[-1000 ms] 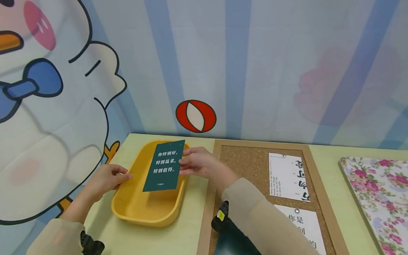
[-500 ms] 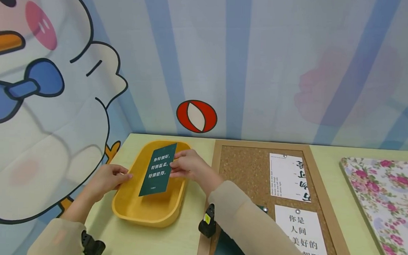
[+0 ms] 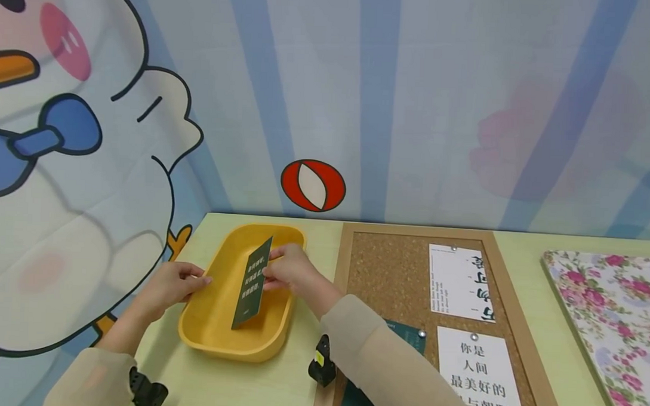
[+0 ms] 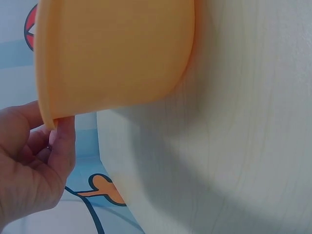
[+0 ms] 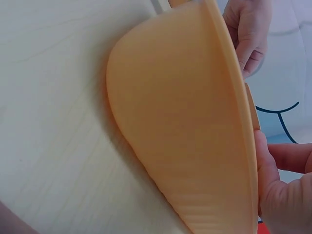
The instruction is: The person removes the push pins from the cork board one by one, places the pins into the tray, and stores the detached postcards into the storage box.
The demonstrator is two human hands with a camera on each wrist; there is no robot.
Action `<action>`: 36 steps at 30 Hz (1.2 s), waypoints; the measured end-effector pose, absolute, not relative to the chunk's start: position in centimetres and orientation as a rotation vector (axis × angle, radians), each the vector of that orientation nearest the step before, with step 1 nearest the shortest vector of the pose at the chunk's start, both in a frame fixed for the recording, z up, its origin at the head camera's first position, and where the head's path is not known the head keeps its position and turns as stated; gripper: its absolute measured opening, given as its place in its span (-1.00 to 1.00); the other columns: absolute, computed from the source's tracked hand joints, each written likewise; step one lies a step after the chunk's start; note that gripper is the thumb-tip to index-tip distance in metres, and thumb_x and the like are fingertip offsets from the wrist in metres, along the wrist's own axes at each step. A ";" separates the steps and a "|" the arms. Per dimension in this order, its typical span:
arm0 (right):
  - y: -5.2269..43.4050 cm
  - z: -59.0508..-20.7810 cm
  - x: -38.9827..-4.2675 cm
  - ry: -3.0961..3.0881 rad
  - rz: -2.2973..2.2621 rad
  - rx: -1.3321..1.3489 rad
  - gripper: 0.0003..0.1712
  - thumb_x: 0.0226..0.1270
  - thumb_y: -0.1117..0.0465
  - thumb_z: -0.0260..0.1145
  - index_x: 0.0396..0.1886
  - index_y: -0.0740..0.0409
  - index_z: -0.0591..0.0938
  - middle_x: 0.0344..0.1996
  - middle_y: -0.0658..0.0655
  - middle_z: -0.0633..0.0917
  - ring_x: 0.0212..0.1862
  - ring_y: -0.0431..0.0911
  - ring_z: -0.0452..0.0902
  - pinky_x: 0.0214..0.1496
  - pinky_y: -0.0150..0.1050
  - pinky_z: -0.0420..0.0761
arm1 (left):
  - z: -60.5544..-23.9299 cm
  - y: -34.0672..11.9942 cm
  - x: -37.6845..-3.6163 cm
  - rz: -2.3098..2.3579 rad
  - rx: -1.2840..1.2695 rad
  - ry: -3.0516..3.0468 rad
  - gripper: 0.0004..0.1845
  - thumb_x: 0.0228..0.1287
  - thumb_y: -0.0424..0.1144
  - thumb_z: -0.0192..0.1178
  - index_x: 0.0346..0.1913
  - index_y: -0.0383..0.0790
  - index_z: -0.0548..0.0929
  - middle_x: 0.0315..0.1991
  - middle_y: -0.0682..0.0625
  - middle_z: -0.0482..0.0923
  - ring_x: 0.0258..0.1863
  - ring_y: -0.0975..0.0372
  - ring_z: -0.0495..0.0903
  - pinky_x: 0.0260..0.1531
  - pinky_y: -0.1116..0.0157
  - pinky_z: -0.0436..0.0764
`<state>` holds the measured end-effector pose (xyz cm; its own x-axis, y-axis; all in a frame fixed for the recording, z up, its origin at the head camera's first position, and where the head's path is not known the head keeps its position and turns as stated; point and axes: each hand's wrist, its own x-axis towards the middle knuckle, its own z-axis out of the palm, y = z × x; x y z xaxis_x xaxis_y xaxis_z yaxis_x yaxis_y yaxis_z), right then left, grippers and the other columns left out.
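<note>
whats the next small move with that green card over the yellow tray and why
Probably let the card down flat and release it. The right hand pinches the dark green card by its edge, tilted steeply, its lower end already inside the yellow tray. The left hand steadies the tray's rim, so nothing seems to block the drop.

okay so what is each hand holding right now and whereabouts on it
The right hand pinches the dark green card by its right long edge, standing it in the yellow tray. The left hand grips the tray's left rim.
</note>
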<state>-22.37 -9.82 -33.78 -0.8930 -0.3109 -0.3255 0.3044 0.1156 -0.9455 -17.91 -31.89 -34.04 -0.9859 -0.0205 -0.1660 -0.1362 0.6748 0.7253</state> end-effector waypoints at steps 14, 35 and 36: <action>-9.9 -33.8 -21.6 2.137 -1.685 -0.053 -0.37 0.06 0.56 0.31 0.19 0.46 0.39 0.08 0.34 0.49 -0.51 -0.04 0.63 -0.28 -0.19 0.64 | -34.3 -32.0 -17.9 1.219 -0.132 2.718 -0.66 0.29 -0.25 0.17 -0.10 -0.55 0.53 -0.52 -0.02 0.47 -0.53 0.23 0.43 -0.44 0.34 0.56; -7.7 -32.5 -21.9 2.090 -1.637 -0.215 -0.77 0.12 0.48 0.31 -0.18 0.43 0.63 -0.45 0.16 0.61 -0.57 -0.11 0.54 -0.36 -0.28 0.64 | -34.1 -32.4 -18.3 1.094 -0.179 2.728 -0.50 0.29 -0.09 0.17 0.00 -0.54 0.49 -0.40 -0.09 0.47 -0.47 0.20 0.44 -0.36 0.31 0.59; -7.5 -32.4 -22.0 2.078 -1.645 -0.220 -0.78 0.12 0.47 0.32 -0.18 0.42 0.64 -0.46 0.16 0.61 -0.57 -0.11 0.53 -0.37 -0.28 0.64 | -34.1 -32.4 -18.3 1.089 -0.174 2.731 -0.49 0.29 -0.09 0.17 0.01 -0.55 0.48 -0.40 -0.09 0.47 -0.47 0.20 0.44 -0.36 0.30 0.59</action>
<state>-21.96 -7.49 -32.39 -0.8731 -0.4086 -0.2659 0.1649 0.2657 -0.9498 -18.26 -32.42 -34.10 -0.9740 -0.0365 -0.2237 -0.1804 0.7222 0.6677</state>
